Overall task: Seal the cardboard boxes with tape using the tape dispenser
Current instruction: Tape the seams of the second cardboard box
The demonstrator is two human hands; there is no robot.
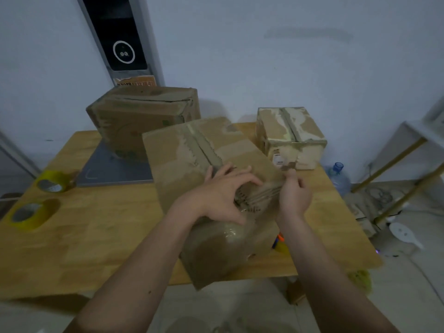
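Box (206, 164) seam part-taped | left hand (222, 195) presses tape (258, 194) flat, fingers spread | right hand (294, 195) pinches tape end | two boxes behind, sealing unclear

Tape dispenser (278, 241) mostly behind box (182, 159)

3 brown cardboard boxes on the wooden bench (72, 236): the near box (192, 169) sits angled at the front edge, flaps shut, worn tape strip along its top seam and clear tape glossy over its near face. A strip of clear tape (262, 192) stretches wrinkled across its top near end, a small orange-and-yellow object (280, 241), possibly the tape dispenser, showing at its right side. The large box (134, 116) stands back left on a grey slab, top seam gaping; the small box (292, 135) stands back right, taped shut; 2 yellowish tape rolls (51, 180) lie far left.
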